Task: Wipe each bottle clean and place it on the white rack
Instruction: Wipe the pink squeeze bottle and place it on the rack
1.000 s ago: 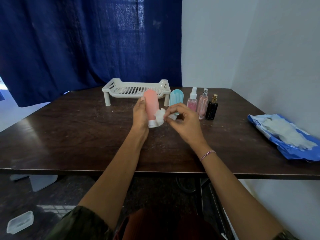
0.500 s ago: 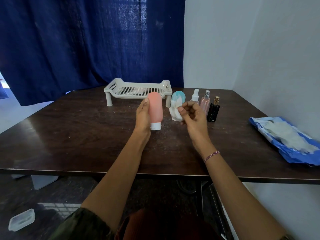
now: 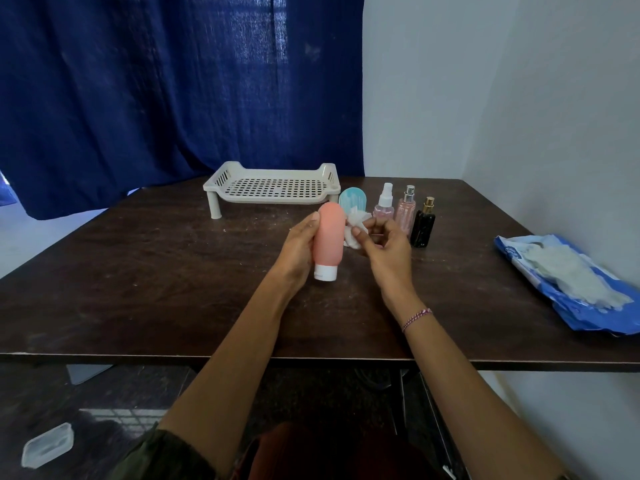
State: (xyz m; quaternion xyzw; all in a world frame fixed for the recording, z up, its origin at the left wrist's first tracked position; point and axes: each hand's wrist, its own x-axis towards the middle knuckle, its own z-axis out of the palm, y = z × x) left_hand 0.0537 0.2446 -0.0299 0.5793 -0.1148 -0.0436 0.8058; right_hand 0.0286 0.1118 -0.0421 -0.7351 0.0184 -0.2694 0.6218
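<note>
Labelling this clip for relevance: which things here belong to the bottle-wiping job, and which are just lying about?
Job: pink bottle in left hand; wipe in right hand; teal bottle; clear spray bottle; pink perfume bottle; black bottle; white rack; wipes pack.
Lying about: plastic box on the floor; blue curtain.

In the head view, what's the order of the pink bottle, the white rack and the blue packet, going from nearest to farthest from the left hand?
1. pink bottle, gripped in the left hand.
2. white rack, beyond it, toward the curtain.
3. blue packet, far off on the right.
</note>
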